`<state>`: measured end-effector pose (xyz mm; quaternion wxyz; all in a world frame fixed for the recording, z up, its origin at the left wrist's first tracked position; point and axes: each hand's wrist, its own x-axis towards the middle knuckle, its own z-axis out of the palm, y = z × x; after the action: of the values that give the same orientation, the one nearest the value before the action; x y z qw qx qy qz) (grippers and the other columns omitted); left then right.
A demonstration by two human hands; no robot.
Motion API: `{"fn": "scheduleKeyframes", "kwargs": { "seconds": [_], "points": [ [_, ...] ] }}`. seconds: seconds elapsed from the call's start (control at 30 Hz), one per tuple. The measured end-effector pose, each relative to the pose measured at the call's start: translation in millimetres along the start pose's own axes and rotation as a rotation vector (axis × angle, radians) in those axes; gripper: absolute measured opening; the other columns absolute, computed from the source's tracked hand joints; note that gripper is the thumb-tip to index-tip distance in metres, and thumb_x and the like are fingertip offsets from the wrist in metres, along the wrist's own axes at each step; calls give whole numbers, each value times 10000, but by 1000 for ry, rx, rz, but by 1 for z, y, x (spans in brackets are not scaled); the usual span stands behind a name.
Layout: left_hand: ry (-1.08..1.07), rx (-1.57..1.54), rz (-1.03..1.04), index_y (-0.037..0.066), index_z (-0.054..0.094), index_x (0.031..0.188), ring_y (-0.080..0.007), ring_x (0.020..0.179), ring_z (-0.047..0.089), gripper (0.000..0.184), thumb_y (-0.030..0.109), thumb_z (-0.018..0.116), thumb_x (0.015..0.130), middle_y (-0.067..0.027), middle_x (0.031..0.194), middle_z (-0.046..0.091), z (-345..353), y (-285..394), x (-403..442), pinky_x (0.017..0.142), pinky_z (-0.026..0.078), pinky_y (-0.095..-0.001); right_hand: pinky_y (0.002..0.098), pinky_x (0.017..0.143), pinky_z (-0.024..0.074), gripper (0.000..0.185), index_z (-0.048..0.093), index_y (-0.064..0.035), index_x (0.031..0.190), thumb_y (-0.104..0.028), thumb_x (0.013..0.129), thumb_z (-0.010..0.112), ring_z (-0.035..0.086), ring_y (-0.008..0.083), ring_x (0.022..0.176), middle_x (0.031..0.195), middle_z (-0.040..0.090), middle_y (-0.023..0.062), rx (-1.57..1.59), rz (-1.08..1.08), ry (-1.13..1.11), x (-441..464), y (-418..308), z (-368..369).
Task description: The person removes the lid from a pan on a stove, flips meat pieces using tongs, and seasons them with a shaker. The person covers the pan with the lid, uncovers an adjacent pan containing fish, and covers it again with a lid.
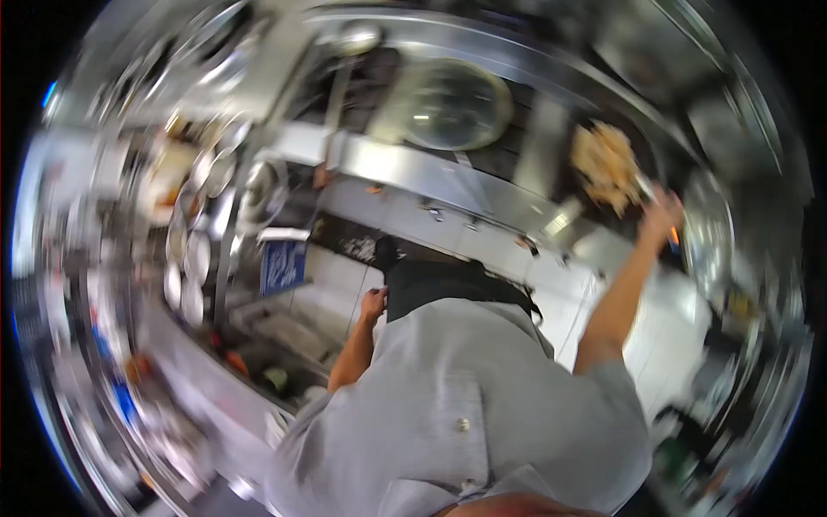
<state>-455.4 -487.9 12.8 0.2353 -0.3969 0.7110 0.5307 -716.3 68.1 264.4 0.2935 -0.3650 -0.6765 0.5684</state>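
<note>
My right hand point(662, 215) is closed around a short light metal utensil point(644, 186), reaching out to the right. The utensil's tip meets a heap of pale brown food pieces point(606, 165) lying on a dark cooking surface. Motion blur and my fingers hide what kind of utensil it is. Orange flame or glow shows beside that hand. My left hand point(373, 306) hangs low at my side by my black apron point(448, 289), its fingers curled; whatever may be inside them is hidden.
A large round pan point(455, 103) stands on the stove ahead. Left of it lies a long-handled ladle point(343, 86). Burner knobs point(472, 224) line the stove front. Stacked metal bowls point(197, 258) and a blue box point(282, 265) are at left. White tiles point(564, 310) cover the floor.
</note>
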Motion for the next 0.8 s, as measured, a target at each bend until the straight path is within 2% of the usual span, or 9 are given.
{"fn": "scheduleKeyframes", "kwargs": {
  "seconds": [0.03,0.1,0.17,0.23,0.3,0.43,0.6,0.7,0.8],
  "points": [
    [22,14,-38,-26,580,896,-189,621,571,418,370,538,768,-116,738,593,-4,-7,9,519,453,-299,324,660,489,551,434,-78,1138,-231,677,695,520,218,847,1019,517,132,-242,-744,-274,79,93,-36],
    [99,143,19,-14,584,912,-312,905,554,434,388,530,757,-203,912,593,-17,1,16,787,419,-358,349,618,532,598,409,-20,1120,-269,665,705,511,273,907,1074,484,158,-12,-51,211,0,11,-6],
    [202,215,118,-6,587,906,-313,874,565,422,384,531,755,-197,909,594,-43,23,15,764,432,-364,319,591,531,516,461,9,1033,-188,635,722,510,259,860,1044,470,140,-120,-31,142,-21,1,6],
    [201,179,222,-9,584,903,-313,862,570,395,356,528,762,-197,910,592,-63,57,13,757,437,-361,303,599,515,455,483,27,989,-176,641,695,499,250,844,997,472,137,-6,-480,-32,21,78,-9],
    [216,80,320,-1,583,904,-267,824,579,353,323,535,773,-179,864,598,-84,93,16,720,445,-340,282,612,480,502,443,30,1045,-187,648,663,487,239,825,979,456,145,1061,314,-212,-15,56,20],
    [218,-53,697,-3,558,964,-225,760,581,292,226,560,783,-148,845,596,-132,195,1,689,459,-311,249,587,425,588,343,33,1112,-235,669,622,457,199,732,941,414,154,1331,700,-724,-154,15,121],
    [31,-78,1006,-1,539,999,-252,757,549,410,272,636,709,-131,839,543,-186,312,-50,678,454,-325,213,497,354,454,414,11,1018,-281,713,579,419,151,632,859,460,137,988,1105,-1126,-356,-26,256],
    [8,81,1115,2,545,999,-262,785,555,470,291,681,654,-130,845,539,-218,322,-44,681,456,-320,241,500,347,348,513,-52,963,-351,788,470,481,155,630,833,552,84,457,1039,-989,-469,-61,306],
    [59,235,1069,2,563,955,-274,754,550,477,284,698,595,-139,825,532,-253,314,-22,663,453,-325,260,539,368,332,521,-90,957,-376,797,460,527,154,677,849,576,33,374,1082,-1368,-499,-22,335]
  ]
}}
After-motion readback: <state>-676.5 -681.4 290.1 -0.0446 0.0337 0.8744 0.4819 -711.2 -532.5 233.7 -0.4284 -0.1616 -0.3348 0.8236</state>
